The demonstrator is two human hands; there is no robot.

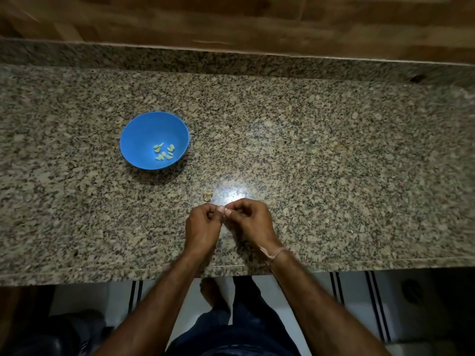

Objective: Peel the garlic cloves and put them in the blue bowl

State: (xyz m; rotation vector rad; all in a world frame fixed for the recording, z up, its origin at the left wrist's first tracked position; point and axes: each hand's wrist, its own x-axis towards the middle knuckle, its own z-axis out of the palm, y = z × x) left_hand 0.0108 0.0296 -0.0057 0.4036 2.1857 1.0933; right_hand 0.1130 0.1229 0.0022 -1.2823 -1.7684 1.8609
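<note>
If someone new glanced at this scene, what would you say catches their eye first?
Probably the blue bowl, vivid against the speckled granite counter, left of centre, with a few pale peeled garlic cloves lying in it. Next come the left hand and right hand, pinched together at the near edge over something too small to make out, beside a bright glare on the stone.

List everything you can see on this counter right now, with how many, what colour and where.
blue bowl: one, blue, left of centre on the counter
peeled garlic cloves: about eight, pale yellow-green, inside the bowl
garlic scrap: one small piece, tan, on the counter just beyond the hands
granite counter: one, speckled beige and black, spans the view
wood panel: brown, behind the counter
wrist thread: one, pinkish, right wrist
left hand: pinched at fingertips, near edge
right hand: pinched, meeting the left; whatever they hold is hidden
</note>
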